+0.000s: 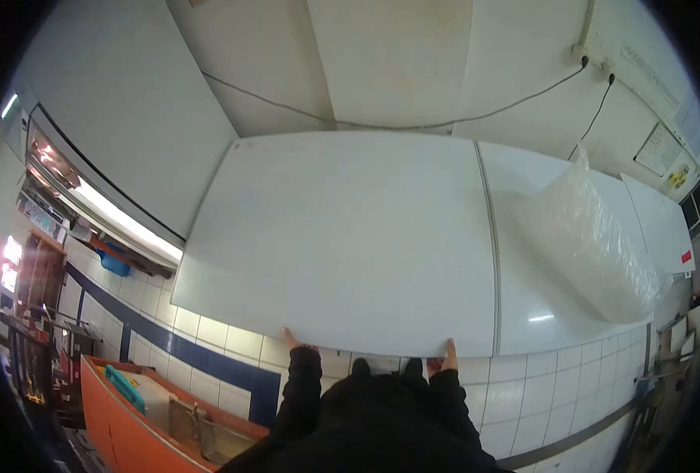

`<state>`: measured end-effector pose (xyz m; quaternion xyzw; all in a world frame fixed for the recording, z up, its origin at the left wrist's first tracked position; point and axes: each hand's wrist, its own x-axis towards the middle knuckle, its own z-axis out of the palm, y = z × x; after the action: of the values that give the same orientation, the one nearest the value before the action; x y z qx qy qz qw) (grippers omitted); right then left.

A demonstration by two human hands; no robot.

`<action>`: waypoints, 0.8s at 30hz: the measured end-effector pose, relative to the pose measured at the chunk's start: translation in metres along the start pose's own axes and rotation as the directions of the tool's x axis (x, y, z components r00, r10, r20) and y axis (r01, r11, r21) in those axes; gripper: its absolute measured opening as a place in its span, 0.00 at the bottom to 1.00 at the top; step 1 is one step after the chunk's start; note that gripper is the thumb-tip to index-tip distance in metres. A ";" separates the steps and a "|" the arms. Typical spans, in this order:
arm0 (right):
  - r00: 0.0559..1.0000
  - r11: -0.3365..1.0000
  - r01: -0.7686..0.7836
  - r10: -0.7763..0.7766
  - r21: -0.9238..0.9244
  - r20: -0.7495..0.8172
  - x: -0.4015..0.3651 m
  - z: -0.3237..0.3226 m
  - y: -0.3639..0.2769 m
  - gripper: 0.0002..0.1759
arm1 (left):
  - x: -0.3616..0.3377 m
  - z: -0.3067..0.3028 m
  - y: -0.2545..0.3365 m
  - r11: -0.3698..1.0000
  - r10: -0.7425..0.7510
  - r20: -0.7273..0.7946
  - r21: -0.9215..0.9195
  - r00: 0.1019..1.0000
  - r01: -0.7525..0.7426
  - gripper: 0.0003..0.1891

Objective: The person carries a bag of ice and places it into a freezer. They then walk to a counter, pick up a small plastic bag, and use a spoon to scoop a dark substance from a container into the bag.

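Note:
A wide white chest freezer lid [342, 236] lies flat in front of me. My left hand [291, 339] grips its front edge left of the middle, thumb on top and fingers mostly hidden below. Further right along the same edge, my right hand [447, 358] holds on in the same way, its thumb pointing up over the rim. Both wrists come out of dark sleeves. On the neighbouring white top [515, 315] to the right rests a large, full, clear plastic bag [594, 244] with pale contents that I cannot make out.
A tall grey-white cabinet [129, 102] adjoins the lid on the left. Behind, a cable [381, 126] sags along the wall towards two plugs. An orange counter [129, 426] holding containers stands at lower left. Tiled floor [523, 394] shows below the front edge.

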<state>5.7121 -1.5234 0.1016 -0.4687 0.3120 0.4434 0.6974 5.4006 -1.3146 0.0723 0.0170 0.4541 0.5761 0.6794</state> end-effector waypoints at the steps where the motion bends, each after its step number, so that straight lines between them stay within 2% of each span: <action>1: 1.000 1.000 0.007 -0.007 0.006 0.016 -0.014 0.009 -0.006 0.27 | -0.007 0.013 0.009 1.000 0.007 0.016 -0.006 1.000 -0.006 0.38; 3: 0.992 0.989 0.125 -0.124 -0.079 0.007 -0.047 0.020 -0.016 0.26 | -0.047 0.033 0.028 0.993 -0.110 -0.119 0.039 0.987 0.116 0.35; 4: 0.979 0.977 0.201 -0.198 -0.070 0.042 -0.045 0.021 -0.020 0.24 | -0.069 0.051 0.041 0.992 -0.117 -0.136 0.040 0.984 0.124 0.35; 6: 0.949 0.930 0.305 -0.279 -0.204 0.145 -0.118 0.051 -0.056 0.21 | -0.109 0.106 0.075 0.993 0.112 0.050 0.036 0.992 -0.114 0.28; 8: 0.826 0.857 0.502 -0.432 -0.120 0.362 -0.141 0.057 -0.083 0.23 | -0.144 0.157 0.105 0.919 0.372 -0.068 0.166 0.926 -0.357 0.26; 9: 0.747 0.797 0.599 -0.524 -0.072 0.409 -0.169 0.081 -0.100 0.25 | -0.147 0.168 0.126 0.875 0.393 0.088 0.269 0.915 -0.402 0.24; 10: 0.678 0.793 0.609 -0.525 0.007 0.515 -0.186 0.097 -0.118 0.26 | -0.154 0.198 0.141 0.832 0.486 0.107 0.249 0.868 -0.496 0.23; 11: 0.564 0.637 0.765 -0.592 -0.094 0.576 -0.198 0.114 -0.134 0.27 | -0.144 0.207 0.158 0.701 0.587 0.210 0.353 0.782 -0.620 0.24; 12: 0.532 0.575 0.816 -0.710 -0.057 0.461 -0.212 0.147 -0.146 0.27 | -0.146 0.240 0.175 0.744 0.564 0.159 0.327 0.810 -0.582 0.28; 13: 0.401 0.357 0.915 -0.776 -0.186 0.486 -0.210 0.159 -0.168 0.27 | -0.154 0.268 0.188 0.726 0.579 0.117 0.376 0.807 -0.576 0.29; 14: 0.427 0.413 0.901 -0.787 -0.135 0.445 -0.224 0.186 -0.178 0.27 | -0.152 0.283 0.198 0.691 0.598 0.203 0.360 0.776 -0.627 0.25; 16: 0.402 0.392 0.912 -0.797 -0.118 0.450 -0.239 0.215 -0.196 0.26 | -0.153 0.315 0.213 0.678 0.600 0.301 0.299 0.741 -0.671 0.22; 17: 0.392 0.388 0.915 -0.795 -0.109 0.463 -0.241 0.224 -0.205 0.26 | -0.152 0.326 0.215 0.677 0.610 0.296 0.287 0.735 -0.678 0.22; 19: 0.387 0.401 0.912 -0.781 -0.081 0.490 -0.244 0.241 -0.220 0.25 | -0.150 0.344 0.216 0.596 0.704 0.378 0.145 0.601 -0.790 0.21; 21: 0.354 0.373 0.925 -0.768 -0.077 0.534 -0.247 0.245 -0.227 0.26 | -0.148 0.351 0.222 0.606 0.691 0.399 0.134 0.603 -0.784 0.21; 23: 0.163 0.106 0.986 -0.803 -0.131 0.573 -0.246 0.249 -0.234 0.25 | -0.143 0.355 0.226 0.588 0.662 0.505 0.106 0.553 -0.802 0.20; 24: -0.124 -0.293 0.922 -0.843 -0.254 0.523 -0.249 0.250 -0.233 0.24 | -0.142 0.356 0.228 0.587 0.662 0.507 0.105 0.551 -0.803 0.20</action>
<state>5.8265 -1.4113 0.4928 -0.6885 -0.3436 -0.1349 0.6242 5.4633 -1.1731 0.4902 0.4414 0.3363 0.7075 0.4376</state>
